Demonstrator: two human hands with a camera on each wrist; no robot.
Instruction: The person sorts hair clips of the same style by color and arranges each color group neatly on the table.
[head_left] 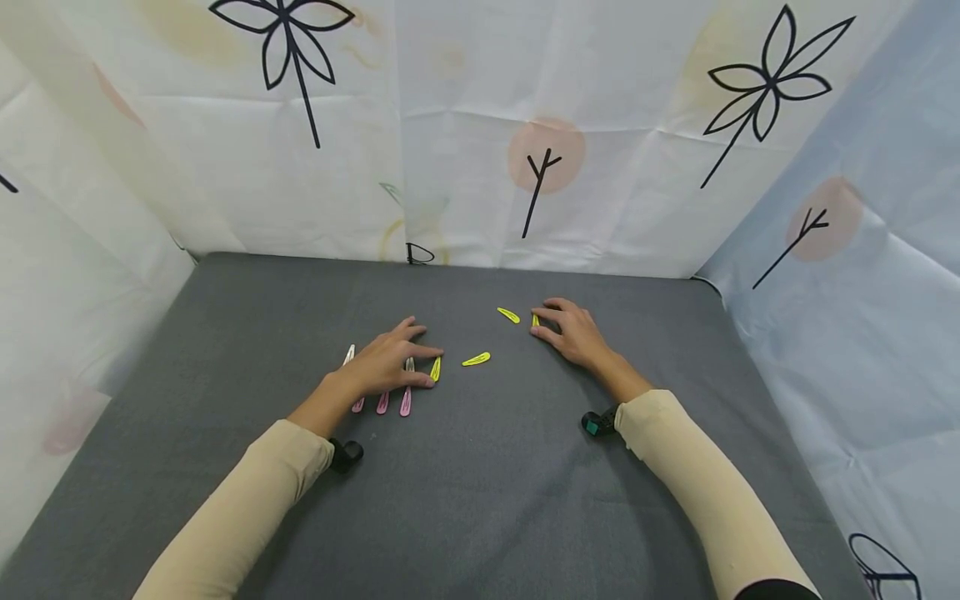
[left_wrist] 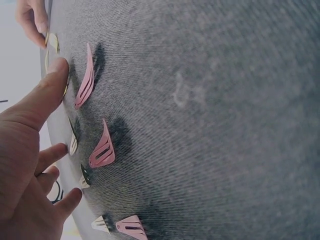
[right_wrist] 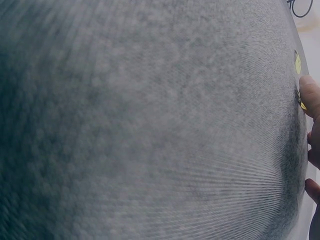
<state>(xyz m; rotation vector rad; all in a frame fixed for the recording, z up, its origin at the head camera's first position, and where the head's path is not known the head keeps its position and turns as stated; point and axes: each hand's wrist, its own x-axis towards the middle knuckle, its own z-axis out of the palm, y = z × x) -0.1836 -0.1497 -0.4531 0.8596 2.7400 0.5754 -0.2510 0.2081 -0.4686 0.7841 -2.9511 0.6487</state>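
In the head view, my left hand (head_left: 384, 362) pinches a yellow snap hair clip (head_left: 437, 369) by its ends between thumb and index finger, low over the grey cloth. My right hand (head_left: 573, 333), farther back and to the right, pinches another yellow hair clip (head_left: 536, 320) in the same way. Two more yellow clips lie between the hands, a nearer one (head_left: 476, 359) and a farther one (head_left: 508, 315). Beneath and beside the left hand are pink clips (left_wrist: 102, 152) in a row, with whitish clips (left_wrist: 100, 223) beyond them, partly hidden by that hand in the head view.
A grey cloth (head_left: 480, 483) covers the table. White printed curtains (head_left: 465, 183) hang along its back edge and both sides. Each wrist wears a dark strapped camera, such as the one on the right wrist (head_left: 598, 423).
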